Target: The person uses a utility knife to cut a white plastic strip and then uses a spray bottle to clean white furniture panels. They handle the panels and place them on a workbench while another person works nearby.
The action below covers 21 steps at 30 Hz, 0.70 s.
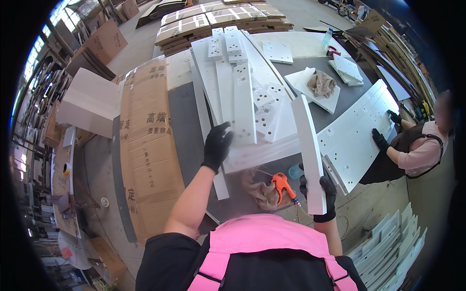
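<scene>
White board [309,150], long axis pointing forward, is gripped by the right hand [328,196], right of the orange air gun [281,182]. Left of the gun, the left hand [217,146] hangs loosely open

Head view only: left cam of a side-by-side fisheye pair, head-worn. Looks down and forward past the wearer's pink apron [269,235], which is close to the lens and fills the lower middle. Upright, not mirrored; picture left = wearer's left. Left hand [217,145] near centre, right hand [320,191] with a board [310,155] right of it, both at arm's reach. Desk [184,116] runs away from the lens, cartons [223,19] farther off at top. Very wide field: co-worker [420,145] at right edge; straight edges bend toward the rim.
</scene>
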{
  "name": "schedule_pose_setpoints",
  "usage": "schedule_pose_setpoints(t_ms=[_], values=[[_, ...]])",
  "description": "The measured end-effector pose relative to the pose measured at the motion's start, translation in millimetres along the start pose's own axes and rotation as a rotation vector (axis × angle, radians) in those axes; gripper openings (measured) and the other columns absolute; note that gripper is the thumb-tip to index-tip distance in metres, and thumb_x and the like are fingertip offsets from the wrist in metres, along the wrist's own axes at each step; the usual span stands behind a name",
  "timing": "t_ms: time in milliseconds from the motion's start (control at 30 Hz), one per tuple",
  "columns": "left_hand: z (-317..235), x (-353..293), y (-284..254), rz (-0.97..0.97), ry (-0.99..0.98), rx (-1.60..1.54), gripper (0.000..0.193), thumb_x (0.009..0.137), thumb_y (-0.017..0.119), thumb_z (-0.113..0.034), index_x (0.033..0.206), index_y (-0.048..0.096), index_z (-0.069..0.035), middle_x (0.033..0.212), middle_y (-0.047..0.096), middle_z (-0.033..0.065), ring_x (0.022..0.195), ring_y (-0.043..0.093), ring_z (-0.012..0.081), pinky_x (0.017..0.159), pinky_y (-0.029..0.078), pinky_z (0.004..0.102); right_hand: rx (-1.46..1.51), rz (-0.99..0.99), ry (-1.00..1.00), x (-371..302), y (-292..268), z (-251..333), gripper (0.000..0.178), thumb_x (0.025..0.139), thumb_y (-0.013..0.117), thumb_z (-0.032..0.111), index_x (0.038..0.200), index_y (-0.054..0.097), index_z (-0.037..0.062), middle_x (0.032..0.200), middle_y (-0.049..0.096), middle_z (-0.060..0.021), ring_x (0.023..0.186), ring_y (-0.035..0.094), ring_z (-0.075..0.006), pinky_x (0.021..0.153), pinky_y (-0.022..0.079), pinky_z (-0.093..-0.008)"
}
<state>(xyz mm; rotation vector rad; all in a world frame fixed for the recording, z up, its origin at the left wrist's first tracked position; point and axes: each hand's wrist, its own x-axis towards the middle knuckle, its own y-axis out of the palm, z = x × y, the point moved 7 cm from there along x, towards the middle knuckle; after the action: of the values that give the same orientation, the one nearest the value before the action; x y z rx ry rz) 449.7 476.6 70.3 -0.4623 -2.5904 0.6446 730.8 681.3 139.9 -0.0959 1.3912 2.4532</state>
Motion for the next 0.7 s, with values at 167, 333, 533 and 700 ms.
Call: schedule_pose_setpoints(t_ms=[167, 333, 533, 700], values=[[61.8, -116.1, -66.3, -0.184, 0.091, 0.425, 0.034, 0.09, 0.059, -0.027, 0.113, 0.064, -0.003, 0.106, 0.064, 0.0183, 0.092, 0.063, 0.0345, 0.078, 0.052, 0.0426, -0.296, -0.013, -0.023, 4.6, 39.1, -19.3, 0.077, 0.082, 0.066, 0.032, 0.144, 0.034, 0.0004, 0.126, 0.053, -0.0187, 0.089, 0.063, -0.0198, 0.068, 0.055, -0.0289], [169.8, -299.2, -50.7, 0.496, -0.701, 0.394, 0.034, 0.089, 0.058, -0.036, 0.109, 0.066, -0.01, 0.1, 0.066, 0.021, 0.091, 0.065, 0.0369, 0.078, 0.051, 0.0472, -0.4, 0.019, 0.001, 3.6, 61.9, -36.9, 0.078, 0.082, 0.064, 0.032, 0.146, 0.031, 0.0037, 0.122, 0.055, -0.0182, 0.085, 0.064, -0.0183, 0.066, 0.055, -0.0281], [149.6, -338.2, -29.1, 0.209, -1.127, 0.28, 0.076, 0.074, 0.071, -0.055, 0.121, 0.052, 0.002, 0.117, 0.062, 0.0259, 0.112, 0.059, 0.0392, 0.094, 0.047, 0.0465, -0.364, -0.029, 0.099, -5.3, 48.9, -49.0, 0.075, 0.084, 0.065, 0.031, 0.144, 0.033, -0.0006, 0.127, 0.053, -0.0197, 0.087, 0.065, -0.0195, 0.067, 0.055, -0.0292], [143.0, -303.7, -30.4, 0.067, -1.177, 0.298, 0.056, 0.077, 0.071, -0.038, 0.115, 0.053, -0.001, 0.115, 0.062, 0.0247, 0.109, 0.06, 0.0395, 0.092, 0.047, 0.0451, -0.288, -0.064, 0.071, -26.3, 30.6, -46.3, 0.073, 0.083, 0.067, 0.03, 0.14, 0.037, -0.0036, 0.129, 0.053, -0.0213, 0.088, 0.065, -0.0227, 0.07, 0.057, -0.0322]])
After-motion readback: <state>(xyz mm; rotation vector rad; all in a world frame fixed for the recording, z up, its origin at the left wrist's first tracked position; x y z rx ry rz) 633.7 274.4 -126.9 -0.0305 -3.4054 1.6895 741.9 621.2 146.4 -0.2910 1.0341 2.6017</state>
